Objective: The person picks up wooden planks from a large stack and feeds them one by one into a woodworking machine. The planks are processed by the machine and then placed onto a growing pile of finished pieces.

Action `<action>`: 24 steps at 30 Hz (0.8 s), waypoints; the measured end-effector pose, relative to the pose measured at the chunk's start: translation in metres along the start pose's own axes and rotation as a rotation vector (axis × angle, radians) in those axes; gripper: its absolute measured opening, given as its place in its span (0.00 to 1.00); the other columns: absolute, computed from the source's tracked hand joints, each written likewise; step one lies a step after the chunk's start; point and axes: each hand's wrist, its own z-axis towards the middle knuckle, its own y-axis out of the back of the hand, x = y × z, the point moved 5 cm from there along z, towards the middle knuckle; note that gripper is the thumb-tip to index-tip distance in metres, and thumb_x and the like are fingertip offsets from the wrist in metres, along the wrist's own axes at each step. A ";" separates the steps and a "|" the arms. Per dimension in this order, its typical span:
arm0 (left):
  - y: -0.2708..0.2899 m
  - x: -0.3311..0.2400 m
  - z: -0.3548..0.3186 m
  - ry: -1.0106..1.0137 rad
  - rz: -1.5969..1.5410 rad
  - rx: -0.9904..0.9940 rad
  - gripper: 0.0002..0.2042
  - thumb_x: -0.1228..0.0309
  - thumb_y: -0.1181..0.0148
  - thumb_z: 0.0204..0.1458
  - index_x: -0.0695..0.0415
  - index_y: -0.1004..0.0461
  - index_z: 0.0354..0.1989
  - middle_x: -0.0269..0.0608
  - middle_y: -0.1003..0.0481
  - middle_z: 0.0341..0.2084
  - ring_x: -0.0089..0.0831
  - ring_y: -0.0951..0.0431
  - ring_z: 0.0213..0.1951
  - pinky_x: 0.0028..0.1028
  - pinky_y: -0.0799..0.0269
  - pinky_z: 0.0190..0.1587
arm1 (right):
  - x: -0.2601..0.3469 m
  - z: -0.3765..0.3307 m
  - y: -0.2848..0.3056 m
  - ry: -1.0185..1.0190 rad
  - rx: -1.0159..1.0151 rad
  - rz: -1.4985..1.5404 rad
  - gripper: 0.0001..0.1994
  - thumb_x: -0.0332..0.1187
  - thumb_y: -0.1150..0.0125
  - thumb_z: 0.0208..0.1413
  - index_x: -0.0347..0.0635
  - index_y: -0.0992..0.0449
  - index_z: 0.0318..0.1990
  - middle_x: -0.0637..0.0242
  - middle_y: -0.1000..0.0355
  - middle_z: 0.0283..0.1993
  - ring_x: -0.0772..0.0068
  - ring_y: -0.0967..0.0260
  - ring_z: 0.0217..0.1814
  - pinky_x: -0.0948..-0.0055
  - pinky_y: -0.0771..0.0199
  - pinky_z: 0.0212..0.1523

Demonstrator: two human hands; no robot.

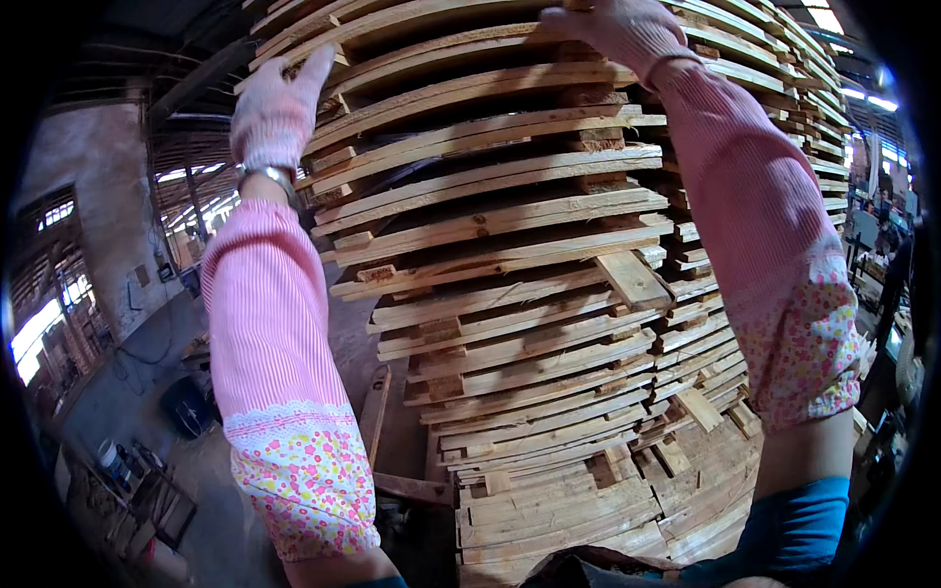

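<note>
A tall stack of pale wooden boards rises in front of me, its layers held apart by small wooden blocks. My left hand, in a light knitted glove, is raised to the left end of the upper boards, thumb and fingers apart around a board's end. Higher up and to the right, my right hand, gloved too, closes on the front edge of an upper board; its fingertips are partly cut off by the top of the view. Pink striped sleeve covers with flowered cuffs are on both forearms.
A short plank sticks out of the stack toward me. More boards lie low at its foot. A dark blue drum and a white bucket stand at left on the grey floor. A second stack adjoins at right.
</note>
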 end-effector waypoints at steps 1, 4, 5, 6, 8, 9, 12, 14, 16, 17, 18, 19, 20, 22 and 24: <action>0.001 -0.012 0.001 0.046 0.025 0.130 0.48 0.25 0.50 0.55 0.52 0.35 0.74 0.55 0.31 0.68 0.52 0.26 0.66 0.52 0.29 0.66 | -0.006 0.005 0.005 -0.167 0.009 0.157 0.39 0.71 0.45 0.57 0.49 0.22 0.63 0.50 0.31 0.68 0.53 0.25 0.65 0.52 0.23 0.62; 0.004 -0.049 0.032 0.027 0.217 0.095 0.49 0.26 0.50 0.56 0.59 0.36 0.72 0.62 0.31 0.67 0.55 0.29 0.68 0.51 0.35 0.69 | -0.034 0.044 -0.004 -0.347 -0.058 0.132 0.38 0.70 0.44 0.56 0.49 0.20 0.61 0.53 0.20 0.57 0.54 0.21 0.58 0.48 0.22 0.59; 0.010 -0.047 0.034 0.021 0.265 0.067 0.50 0.27 0.50 0.55 0.62 0.35 0.72 0.65 0.32 0.68 0.56 0.30 0.69 0.50 0.38 0.71 | -0.033 0.060 -0.011 -0.314 -0.082 0.028 0.38 0.69 0.43 0.55 0.49 0.20 0.61 0.55 0.18 0.55 0.54 0.20 0.57 0.48 0.21 0.58; -0.001 -0.045 0.037 0.058 0.290 0.063 0.48 0.29 0.50 0.57 0.60 0.36 0.72 0.64 0.32 0.68 0.57 0.31 0.69 0.50 0.38 0.71 | -0.035 0.072 -0.019 -0.359 -0.249 -0.074 0.36 0.67 0.43 0.56 0.50 0.19 0.60 0.56 0.17 0.53 0.53 0.19 0.57 0.49 0.20 0.57; -0.009 -0.038 0.048 0.008 0.223 0.114 0.46 0.30 0.51 0.59 0.58 0.36 0.73 0.63 0.32 0.69 0.57 0.31 0.69 0.50 0.38 0.71 | -0.029 0.049 0.005 -0.418 -0.180 0.100 0.31 0.62 0.46 0.58 0.50 0.19 0.59 0.54 0.17 0.51 0.50 0.19 0.57 0.51 0.20 0.57; -0.006 -0.032 0.045 -0.002 0.223 0.142 0.45 0.30 0.52 0.59 0.57 0.36 0.73 0.62 0.32 0.69 0.57 0.31 0.69 0.50 0.38 0.71 | -0.021 0.044 0.003 -0.432 -0.199 0.194 0.29 0.60 0.46 0.59 0.50 0.19 0.57 0.52 0.17 0.50 0.48 0.19 0.55 0.51 0.20 0.56; -0.019 -0.032 0.033 -0.028 0.267 0.184 0.42 0.31 0.56 0.61 0.54 0.35 0.72 0.59 0.31 0.69 0.55 0.31 0.69 0.53 0.40 0.71 | -0.018 0.047 -0.023 -0.296 -0.399 0.315 0.26 0.57 0.47 0.59 0.47 0.19 0.53 0.49 0.17 0.46 0.44 0.19 0.51 0.51 0.20 0.54; -0.019 -0.034 0.026 -0.039 0.208 0.145 0.40 0.32 0.57 0.62 0.52 0.34 0.70 0.59 0.30 0.67 0.54 0.30 0.69 0.55 0.40 0.69 | -0.016 0.045 -0.027 -0.348 -0.457 0.332 0.26 0.56 0.47 0.59 0.46 0.20 0.51 0.48 0.17 0.45 0.43 0.19 0.50 0.50 0.21 0.53; -0.014 -0.035 0.024 -0.043 0.271 0.143 0.40 0.33 0.57 0.62 0.53 0.33 0.70 0.60 0.29 0.66 0.54 0.28 0.68 0.55 0.39 0.68 | -0.010 0.043 -0.025 -0.391 -0.459 0.359 0.26 0.56 0.49 0.59 0.45 0.21 0.52 0.48 0.17 0.44 0.42 0.19 0.50 0.49 0.22 0.54; -0.011 -0.031 0.027 -0.045 0.306 0.141 0.39 0.33 0.56 0.62 0.53 0.33 0.70 0.60 0.28 0.66 0.54 0.28 0.67 0.55 0.38 0.68 | -0.006 0.042 -0.027 -0.397 -0.415 0.343 0.27 0.56 0.49 0.59 0.45 0.22 0.53 0.49 0.17 0.45 0.43 0.19 0.50 0.50 0.22 0.54; -0.009 -0.032 0.030 -0.105 0.272 0.099 0.39 0.33 0.57 0.63 0.53 0.33 0.70 0.60 0.26 0.64 0.54 0.26 0.65 0.54 0.36 0.66 | -0.009 0.042 -0.025 -0.418 -0.401 0.305 0.27 0.57 0.49 0.59 0.45 0.22 0.54 0.49 0.17 0.45 0.43 0.19 0.50 0.50 0.22 0.55; -0.006 -0.031 0.033 -0.106 0.267 0.097 0.39 0.33 0.57 0.63 0.53 0.33 0.70 0.60 0.26 0.63 0.54 0.25 0.65 0.55 0.35 0.66 | -0.008 0.042 -0.025 -0.428 -0.391 0.268 0.28 0.57 0.48 0.59 0.45 0.23 0.55 0.50 0.17 0.45 0.43 0.19 0.50 0.51 0.22 0.55; -0.004 -0.034 0.039 -0.107 0.262 0.093 0.39 0.33 0.57 0.63 0.53 0.33 0.70 0.60 0.26 0.63 0.54 0.25 0.65 0.55 0.34 0.65 | -0.019 0.048 -0.031 -0.411 -0.408 0.273 0.32 0.62 0.45 0.57 0.46 0.25 0.59 0.52 0.17 0.47 0.49 0.19 0.52 0.53 0.22 0.55; -0.020 -0.037 0.028 -0.081 0.161 0.127 0.37 0.35 0.57 0.63 0.53 0.32 0.68 0.61 0.26 0.63 0.54 0.25 0.64 0.55 0.32 0.64 | -0.050 0.070 -0.048 -0.356 -0.420 0.202 0.43 0.72 0.39 0.54 0.48 0.28 0.66 0.56 0.18 0.51 0.59 0.19 0.55 0.57 0.21 0.56; -0.027 -0.044 0.022 -0.061 0.151 0.034 0.37 0.37 0.56 0.63 0.53 0.32 0.70 0.61 0.29 0.66 0.57 0.27 0.66 0.55 0.32 0.65 | -0.055 0.074 -0.050 -0.326 -0.436 0.204 0.42 0.73 0.38 0.53 0.47 0.27 0.63 0.57 0.18 0.49 0.58 0.19 0.52 0.57 0.22 0.54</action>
